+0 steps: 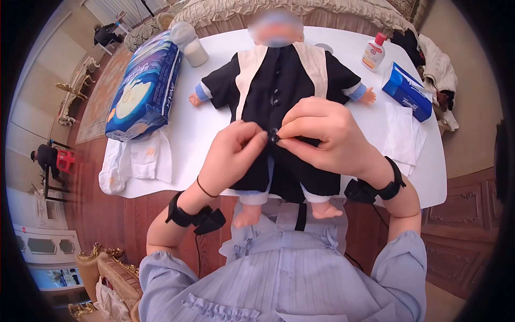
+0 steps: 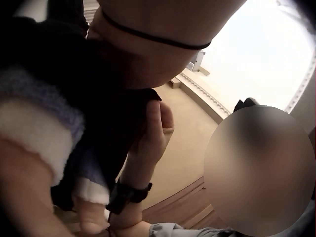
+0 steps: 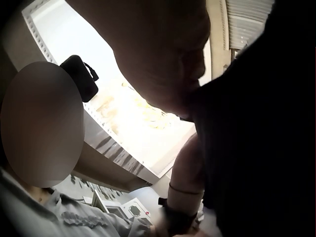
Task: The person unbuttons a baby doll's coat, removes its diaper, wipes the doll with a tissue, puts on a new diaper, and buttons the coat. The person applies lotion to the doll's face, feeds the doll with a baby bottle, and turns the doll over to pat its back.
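A baby doll (image 1: 249,216) lies on its back on the white table (image 1: 214,51), its feet toward the person. It wears a black jacket (image 1: 268,80) with cream panels and a row of dark buttons down the front, over blue and white fleecy clothing. The left hand (image 1: 236,153) pinches the jacket's front edge between thumb and curled forefinger, beside a lower button (image 1: 274,138). From the other side, the right hand (image 1: 322,134) pinches the jacket front at that same button, fingertips almost meeting the left thumb. In the left wrist view, dark cloth (image 2: 113,118) hides most of the fingers.
A blue diaper pack (image 1: 145,86) stands at the left, with white diapers (image 1: 150,155) before it and a white bottle (image 1: 195,53) behind. At the right are a red-capped bottle (image 1: 374,52), a blue tissue pack (image 1: 407,91) and white tissues (image 1: 402,134).
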Action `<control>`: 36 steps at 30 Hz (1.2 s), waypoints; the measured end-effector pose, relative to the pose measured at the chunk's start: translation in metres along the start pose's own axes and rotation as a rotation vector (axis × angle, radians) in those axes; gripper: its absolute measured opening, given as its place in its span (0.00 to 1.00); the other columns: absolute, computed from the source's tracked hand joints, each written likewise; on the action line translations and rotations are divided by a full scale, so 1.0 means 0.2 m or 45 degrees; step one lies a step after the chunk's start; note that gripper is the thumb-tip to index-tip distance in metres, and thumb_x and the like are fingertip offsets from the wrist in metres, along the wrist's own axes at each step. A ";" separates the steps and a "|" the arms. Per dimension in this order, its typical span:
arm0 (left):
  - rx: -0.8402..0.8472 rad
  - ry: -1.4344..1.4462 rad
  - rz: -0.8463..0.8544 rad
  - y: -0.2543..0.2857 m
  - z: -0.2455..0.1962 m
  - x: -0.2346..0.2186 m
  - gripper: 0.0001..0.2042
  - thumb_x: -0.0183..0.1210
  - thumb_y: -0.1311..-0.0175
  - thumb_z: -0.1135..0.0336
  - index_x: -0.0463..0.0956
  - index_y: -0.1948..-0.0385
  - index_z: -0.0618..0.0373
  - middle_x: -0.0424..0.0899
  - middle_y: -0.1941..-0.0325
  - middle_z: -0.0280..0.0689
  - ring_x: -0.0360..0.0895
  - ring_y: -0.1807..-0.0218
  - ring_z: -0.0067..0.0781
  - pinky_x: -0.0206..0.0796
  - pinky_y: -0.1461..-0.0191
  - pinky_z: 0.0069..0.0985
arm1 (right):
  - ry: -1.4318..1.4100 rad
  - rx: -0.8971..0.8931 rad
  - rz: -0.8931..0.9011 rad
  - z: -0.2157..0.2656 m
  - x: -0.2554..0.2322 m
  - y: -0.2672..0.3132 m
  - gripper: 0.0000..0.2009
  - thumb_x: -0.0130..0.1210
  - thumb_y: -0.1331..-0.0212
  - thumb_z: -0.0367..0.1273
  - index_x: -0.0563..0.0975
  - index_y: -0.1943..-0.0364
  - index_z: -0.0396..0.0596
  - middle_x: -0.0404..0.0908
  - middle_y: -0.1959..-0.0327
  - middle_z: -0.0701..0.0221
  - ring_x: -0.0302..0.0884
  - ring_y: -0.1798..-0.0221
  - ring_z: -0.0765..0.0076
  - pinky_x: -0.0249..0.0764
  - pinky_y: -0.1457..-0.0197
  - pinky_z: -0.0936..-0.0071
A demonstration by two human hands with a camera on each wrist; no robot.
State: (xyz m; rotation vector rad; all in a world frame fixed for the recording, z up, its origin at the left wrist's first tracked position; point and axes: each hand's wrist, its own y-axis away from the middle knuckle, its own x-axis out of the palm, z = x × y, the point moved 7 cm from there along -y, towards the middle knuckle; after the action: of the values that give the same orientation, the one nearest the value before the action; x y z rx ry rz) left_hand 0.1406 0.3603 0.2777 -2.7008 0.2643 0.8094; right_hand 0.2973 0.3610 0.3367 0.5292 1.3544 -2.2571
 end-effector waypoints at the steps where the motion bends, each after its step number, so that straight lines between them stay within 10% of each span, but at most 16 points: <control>1: 0.008 0.000 0.002 0.01 -0.01 0.00 0.10 0.56 0.34 0.66 0.75 0.73 0.64 0.70 0.78 0.29 0.64 0.74 0.19 0.56 0.70 0.22 | -0.040 0.069 0.039 -0.01 0.00 0.00 0.05 0.63 0.52 0.24 0.78 0.71 0.41 0.78 0.70 0.66 0.77 0.66 0.57 0.73 0.62 0.65; 5: 0.056 0.099 -0.137 0.05 -0.05 -0.13 0.08 0.59 0.35 0.70 0.75 0.71 0.65 0.72 0.76 0.32 0.68 0.72 0.21 0.60 0.66 0.21 | 0.092 0.074 0.005 0.00 -0.06 0.04 0.06 0.62 0.50 0.23 0.78 0.68 0.41 0.79 0.69 0.64 0.78 0.66 0.57 0.74 0.62 0.67; 7: -0.052 0.229 -0.249 0.08 0.00 -0.23 0.09 0.57 0.33 0.69 0.75 0.72 0.64 0.70 0.76 0.26 0.64 0.72 0.15 0.57 0.68 0.18 | 0.045 0.463 -0.111 -0.05 -0.16 0.12 0.05 0.61 0.45 0.23 0.77 0.65 0.39 0.79 0.69 0.66 0.79 0.68 0.67 0.73 0.64 0.74; 12: -0.315 0.103 -0.451 0.21 0.29 -0.57 0.12 0.56 0.33 0.68 0.73 0.78 0.61 0.64 0.81 0.22 0.59 0.75 0.10 0.49 0.74 0.17 | -0.023 0.708 -0.658 -0.21 -0.47 0.43 0.03 0.59 0.40 0.23 0.77 0.65 0.38 0.78 0.72 0.75 0.77 0.68 0.85 0.70 0.65 0.84; 15: -0.352 -0.380 -0.420 0.26 0.44 -0.64 0.13 0.58 0.38 0.66 0.73 0.81 0.61 0.67 0.85 0.30 0.64 0.80 0.19 0.54 0.75 0.23 | 0.130 0.959 -0.601 -0.30 -0.58 0.57 0.04 0.59 0.42 0.25 0.77 0.66 0.38 0.79 0.73 0.71 0.77 0.70 0.82 0.70 0.66 0.83; 18: -0.302 -1.002 -0.283 0.25 0.43 -0.61 0.12 0.60 0.44 0.64 0.75 0.82 0.61 0.75 0.83 0.40 0.73 0.78 0.40 0.64 0.71 0.35 | 0.873 1.303 0.107 -0.40 -0.59 0.66 0.08 0.59 0.47 0.28 0.75 0.66 0.40 0.80 0.68 0.60 0.80 0.69 0.60 0.75 0.62 0.69; 23: -0.015 -1.302 -0.329 0.05 0.26 -0.60 0.07 0.63 0.45 0.65 0.78 0.74 0.58 0.81 0.70 0.41 0.76 0.61 0.44 0.68 0.58 0.36 | 0.991 0.991 0.092 -0.42 -0.52 0.49 0.17 0.61 0.47 0.32 0.75 0.54 0.41 0.79 0.56 0.58 0.79 0.52 0.53 0.74 0.49 0.61; 29: 0.460 -0.619 -0.460 -0.41 0.27 -0.31 0.14 0.63 0.40 0.63 0.80 0.56 0.60 0.83 0.62 0.42 0.77 0.56 0.41 0.67 0.50 0.32 | 1.000 0.640 0.062 -0.58 -0.24 0.12 0.21 0.62 0.49 0.35 0.75 0.52 0.40 0.80 0.57 0.60 0.78 0.51 0.54 0.75 0.50 0.62; 36: 0.270 -0.810 -0.390 -0.59 0.46 -0.27 0.11 0.61 0.39 0.61 0.82 0.63 0.60 0.84 0.64 0.45 0.79 0.57 0.46 0.67 0.47 0.40 | 1.379 0.469 0.098 -0.80 -0.24 0.08 0.12 0.58 0.45 0.36 0.80 0.64 0.40 0.81 0.68 0.64 0.80 0.61 0.58 0.76 0.60 0.64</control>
State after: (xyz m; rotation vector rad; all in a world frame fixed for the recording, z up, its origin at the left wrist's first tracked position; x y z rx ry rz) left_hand 0.0811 0.5073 0.2630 -2.0815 -0.1944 1.3822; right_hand 0.3608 0.5056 0.2810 2.0930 1.2432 -2.1862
